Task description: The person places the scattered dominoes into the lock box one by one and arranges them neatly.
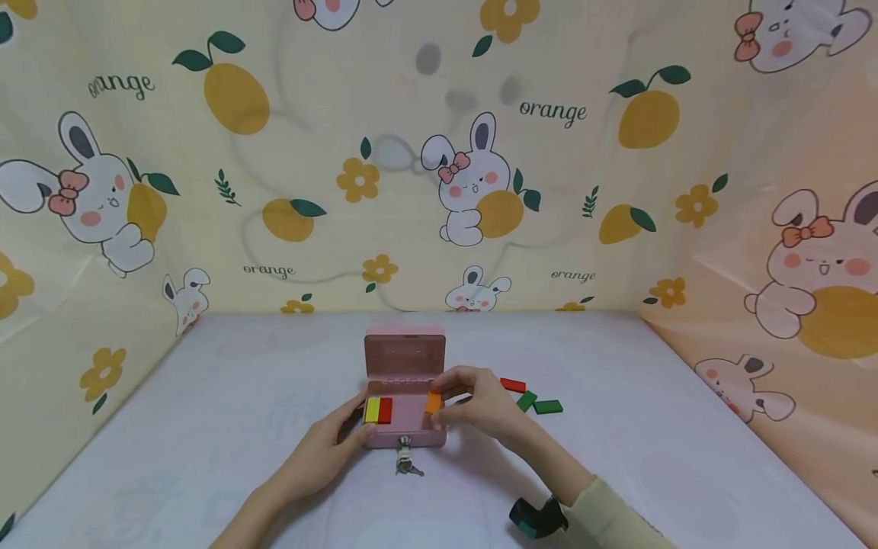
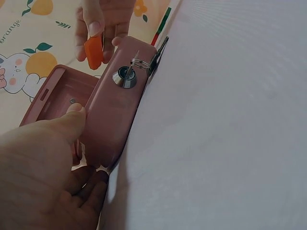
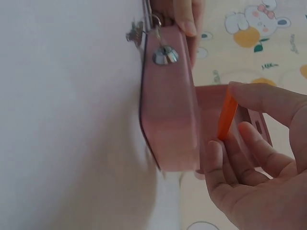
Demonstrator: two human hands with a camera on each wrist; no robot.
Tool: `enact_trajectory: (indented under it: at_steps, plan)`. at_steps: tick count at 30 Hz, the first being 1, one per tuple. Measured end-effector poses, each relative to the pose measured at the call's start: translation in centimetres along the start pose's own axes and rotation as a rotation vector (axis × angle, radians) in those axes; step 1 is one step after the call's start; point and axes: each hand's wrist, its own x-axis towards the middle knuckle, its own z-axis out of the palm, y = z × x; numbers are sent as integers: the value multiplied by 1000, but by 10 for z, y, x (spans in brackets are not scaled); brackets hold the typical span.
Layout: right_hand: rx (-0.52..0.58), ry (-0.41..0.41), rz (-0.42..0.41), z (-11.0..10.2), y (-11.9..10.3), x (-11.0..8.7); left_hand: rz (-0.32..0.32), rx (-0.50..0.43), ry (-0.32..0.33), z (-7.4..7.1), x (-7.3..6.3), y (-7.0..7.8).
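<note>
A small pink cash box [image 1: 405, 438] stands on the table with its lid [image 1: 405, 356] raised. Its lock [image 2: 125, 76] faces the person, and keys [image 1: 408, 462] hang from it on a ring. My left hand [image 1: 325, 450] grips the box at its left side, thumb on the front rim. Between thumb and fingers of my right hand [image 1: 480, 404] is an orange block [image 3: 227, 115], held above the right part of the box. A yellow block [image 1: 372, 410] and a red block [image 1: 386, 410] lie side by side at the left inside the box.
To the right of the box lie another red block [image 1: 513, 385] and two green blocks [image 1: 548, 407], one partly behind the right hand. A black strap-like object [image 1: 538, 518] is by the right sleeve [image 1: 613, 515]. A patterned cloth backdrop [image 1: 411, 191] rises behind the white table [image 1: 274, 366].
</note>
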Motion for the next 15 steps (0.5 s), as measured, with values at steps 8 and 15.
enact_trajectory:
  at_steps: [8, 15]
  plan:
    - [-40, -9, -28, 14, 0, 0, -25, -8, -8, 1, 1, 1]
    - [-69, -12, -15, 19, -7, 7, -28, -9, -12, 1, 1, 2]
